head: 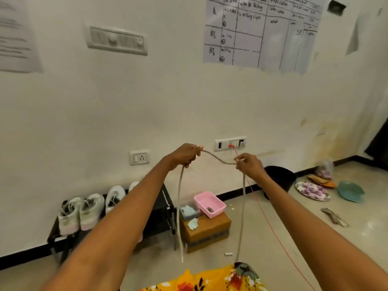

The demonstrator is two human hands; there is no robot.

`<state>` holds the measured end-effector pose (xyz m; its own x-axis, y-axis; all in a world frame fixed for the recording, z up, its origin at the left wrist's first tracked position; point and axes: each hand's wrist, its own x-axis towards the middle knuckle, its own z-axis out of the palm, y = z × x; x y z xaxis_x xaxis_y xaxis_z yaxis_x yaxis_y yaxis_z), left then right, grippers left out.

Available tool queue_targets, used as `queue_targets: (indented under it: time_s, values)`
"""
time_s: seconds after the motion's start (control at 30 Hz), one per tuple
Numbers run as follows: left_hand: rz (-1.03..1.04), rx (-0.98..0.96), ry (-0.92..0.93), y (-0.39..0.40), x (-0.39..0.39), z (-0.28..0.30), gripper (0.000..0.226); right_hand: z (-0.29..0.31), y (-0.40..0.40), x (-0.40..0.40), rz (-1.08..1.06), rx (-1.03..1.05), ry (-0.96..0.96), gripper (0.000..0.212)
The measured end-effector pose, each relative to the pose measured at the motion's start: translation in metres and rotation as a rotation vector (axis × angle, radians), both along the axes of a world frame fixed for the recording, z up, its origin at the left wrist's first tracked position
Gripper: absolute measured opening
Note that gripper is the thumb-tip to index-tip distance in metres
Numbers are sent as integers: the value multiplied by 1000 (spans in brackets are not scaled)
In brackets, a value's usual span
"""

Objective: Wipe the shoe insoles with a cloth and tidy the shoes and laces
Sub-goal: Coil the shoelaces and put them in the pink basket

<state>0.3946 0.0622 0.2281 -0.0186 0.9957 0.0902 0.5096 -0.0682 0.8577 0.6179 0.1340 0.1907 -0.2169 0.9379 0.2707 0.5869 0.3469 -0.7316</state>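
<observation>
Head view: both arms reach forward; left hand (186,154) and right hand (248,164) fingers pinch a shoelace (216,159) stretched between them, ends hanging toward six o'clock.

Open air around raised lace (218,159)

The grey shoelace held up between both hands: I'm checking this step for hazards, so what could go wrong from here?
The long grey shoelace is gripped by the left hand and pinched by the right hand, and its loose ends hang low. They might drag on the floor or tangle with the thin red cable running just behind.
</observation>
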Motion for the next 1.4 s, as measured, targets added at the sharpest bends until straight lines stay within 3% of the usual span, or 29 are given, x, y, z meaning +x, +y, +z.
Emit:
queue_targets:
  time_s: [0.1,0.17,0.3,0.43,0.53,0.67,0.77,0.97,1.13,1.2,1.3,1.4]
  values:
    - [28,46,39,-6,-10,9,34,7,-25,-47,396,-42,10,37]
    - [20,58,61,-9,-12,14,34,15,-37,-80,530,-65,67,35]
    - [61,15,38,-14,-32,19,38,21,-20,-104,292,33,134,28]
    - [61,-42,15,-24,-62,22,39,9,13,-89,21,-155,232,29]
    - [61,-17,21,-26,-71,25,35,5,6,-95,151,-142,173,30]
    - [30,-22,92,-14,-63,26,34,16,-20,-133,467,84,113,40]
    - [59,3,93,-8,-60,22,35,20,-18,-155,359,245,-63,24]
    - [120,20,-21,-12,-76,25,34,7,8,-147,126,56,-87,22]
    - [63,24,32,-14,-77,23,33,4,-13,-146,449,164,-51,42]
    - [27,0,59,-13,-70,19,34,10,-24,-154,475,248,-71,34]
    - [21,-13,2,-14,-64,12,34,9,-18,-153,288,268,-56,28]
    - [-41,-41,-144,-16,-70,7,34,-2,4,-138,126,72,3,29]
